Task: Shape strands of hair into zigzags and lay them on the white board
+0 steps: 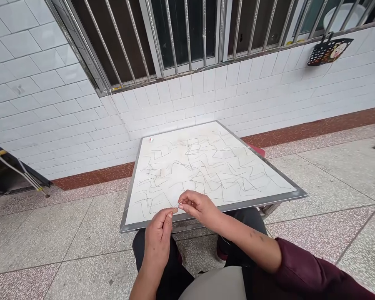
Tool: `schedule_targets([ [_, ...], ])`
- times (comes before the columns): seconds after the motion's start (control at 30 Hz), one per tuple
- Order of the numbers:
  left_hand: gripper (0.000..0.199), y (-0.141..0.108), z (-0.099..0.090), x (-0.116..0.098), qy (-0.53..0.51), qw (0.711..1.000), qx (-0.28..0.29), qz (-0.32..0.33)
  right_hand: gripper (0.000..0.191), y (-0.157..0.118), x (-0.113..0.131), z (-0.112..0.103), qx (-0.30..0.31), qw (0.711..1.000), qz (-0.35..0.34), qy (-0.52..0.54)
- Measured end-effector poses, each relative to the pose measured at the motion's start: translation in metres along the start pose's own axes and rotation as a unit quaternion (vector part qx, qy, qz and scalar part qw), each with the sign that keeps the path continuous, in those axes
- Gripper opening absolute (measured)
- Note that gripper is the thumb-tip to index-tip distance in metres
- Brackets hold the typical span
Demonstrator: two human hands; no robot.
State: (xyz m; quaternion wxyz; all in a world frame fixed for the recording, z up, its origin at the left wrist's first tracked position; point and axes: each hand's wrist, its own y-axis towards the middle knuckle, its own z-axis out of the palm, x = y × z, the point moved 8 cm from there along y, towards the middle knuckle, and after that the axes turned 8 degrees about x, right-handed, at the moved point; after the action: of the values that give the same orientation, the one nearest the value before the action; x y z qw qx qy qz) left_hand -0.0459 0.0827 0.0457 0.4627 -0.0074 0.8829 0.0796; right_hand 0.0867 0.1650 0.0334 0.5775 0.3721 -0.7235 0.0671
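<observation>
Both my hands meet over the near edge of a white-topped table (203, 164) with a grey metal rim. My left hand (158, 233) is closed in a pinch, and a small tan piece (175, 210) sticks out from its fingertips. Its exact kind is too small to make out. Close beside it, my right hand (200, 207) pinches what looks like a thin white thread (177, 205) between thumb and forefinger. The fingertips of the two hands nearly touch. A fine pale strand (225, 240) shows below my right forearm; where it leads is hidden.
Dark wavy lines cover the tabletop, and a small red-and-white item (151, 140) lies at its far left corner. Behind stands a white tiled wall (175, 104) under a barred window (187, 35). A dotted bag (329, 52) hangs at right. Something red (258, 151) shows beyond the table's right edge.
</observation>
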Motion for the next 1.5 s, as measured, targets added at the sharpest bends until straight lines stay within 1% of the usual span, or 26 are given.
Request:
schedule_targets([
  [0.13, 0.039, -0.002, 0.002, -0.003, -0.009, 1.000, 0.014, -0.005, 0.020, -0.001, 0.010, -0.001, -0.006, 0.996, -0.060, -0.070],
  [0.2, 0.040, -0.004, 0.003, -0.005, -0.019, 1.000, 0.023, -0.007, 0.022, -0.002, 0.014, -0.001, -0.003, 0.992, -0.088, -0.084],
  [0.27, 0.040, -0.005, 0.004, -0.007, -0.024, 0.999, 0.030, -0.009, 0.024, -0.003, 0.016, -0.002, -0.005, 0.991, -0.102, -0.091],
  [0.37, 0.039, -0.006, 0.006, -0.009, -0.020, 0.999, 0.046, -0.012, 0.024, -0.006, 0.018, -0.002, -0.006, 0.991, -0.097, -0.096],
  [0.5, 0.037, -0.005, 0.006, -0.013, 0.000, 0.998, 0.067, -0.001, 0.025, -0.008, 0.016, -0.001, -0.003, 0.990, -0.068, -0.122],
  [0.57, 0.037, -0.004, 0.006, -0.013, 0.008, 0.996, 0.086, 0.003, 0.026, -0.009, 0.014, 0.000, 0.003, 0.990, -0.056, -0.129],
  [0.73, 0.038, -0.006, 0.001, -0.011, 0.047, 0.990, 0.134, -0.007, 0.029, -0.012, 0.011, 0.003, 0.019, 0.991, -0.060, -0.122],
  [0.93, 0.038, -0.008, 0.000, -0.015, 0.081, 0.986, 0.148, -0.005, 0.027, -0.017, 0.003, 0.005, 0.014, 0.991, -0.044, -0.124],
  [1.03, 0.039, -0.010, -0.006, -0.014, 0.102, 0.983, 0.152, -0.011, 0.028, -0.017, 0.000, -0.002, 0.002, 0.991, -0.034, -0.132],
  [1.1, 0.038, -0.012, -0.020, -0.006, 0.113, 0.984, 0.134, -0.034, 0.028, -0.017, -0.001, -0.016, -0.035, 0.990, -0.031, -0.131],
  [1.13, 0.037, -0.013, -0.030, 0.000, 0.113, 0.986, 0.110, -0.053, 0.027, -0.017, -0.001, -0.024, -0.055, 0.990, -0.028, -0.128],
  [1.2, 0.038, -0.016, -0.055, 0.012, 0.092, 0.991, 0.030, -0.095, 0.023, -0.016, 0.000, -0.035, -0.077, 0.990, -0.022, -0.120],
  [1.23, 0.039, -0.017, -0.065, 0.015, 0.074, 0.991, -0.013, -0.108, 0.021, -0.015, 0.001, -0.036, -0.071, 0.991, -0.022, -0.113],
  [1.27, 0.040, -0.018, -0.070, 0.017, 0.053, 0.992, -0.043, -0.110, 0.018, -0.014, 0.003, -0.033, -0.056, 0.993, -0.024, -0.106],
  [1.3, 0.039, -0.018, -0.071, 0.015, 0.034, 0.992, -0.058, -0.103, 0.016, -0.013, 0.006, -0.028, -0.036, 0.994, -0.028, -0.098],
  [1.33, 0.039, -0.017, -0.066, 0.011, 0.018, 0.994, -0.057, -0.088, 0.014, -0.013, 0.009, -0.022, -0.016, 0.995, -0.032, -0.092],
  [1.4, 0.041, -0.014, -0.045, 0.001, -0.002, 0.998, -0.015, -0.054, 0.011, -0.012, 0.015, -0.008, 0.013, 0.996, -0.035, -0.083],
  [1.47, 0.043, -0.011, -0.022, -0.007, -0.016, 0.999, 0.036, -0.035, 0.010, -0.013, 0.020, 0.001, 0.023, 0.996, -0.038, -0.074],
  [1.5, 0.042, -0.010, -0.013, -0.008, -0.025, 0.998, 0.050, -0.033, 0.010, -0.013, 0.021, 0.003, 0.024, 0.997, -0.038, -0.068],
])
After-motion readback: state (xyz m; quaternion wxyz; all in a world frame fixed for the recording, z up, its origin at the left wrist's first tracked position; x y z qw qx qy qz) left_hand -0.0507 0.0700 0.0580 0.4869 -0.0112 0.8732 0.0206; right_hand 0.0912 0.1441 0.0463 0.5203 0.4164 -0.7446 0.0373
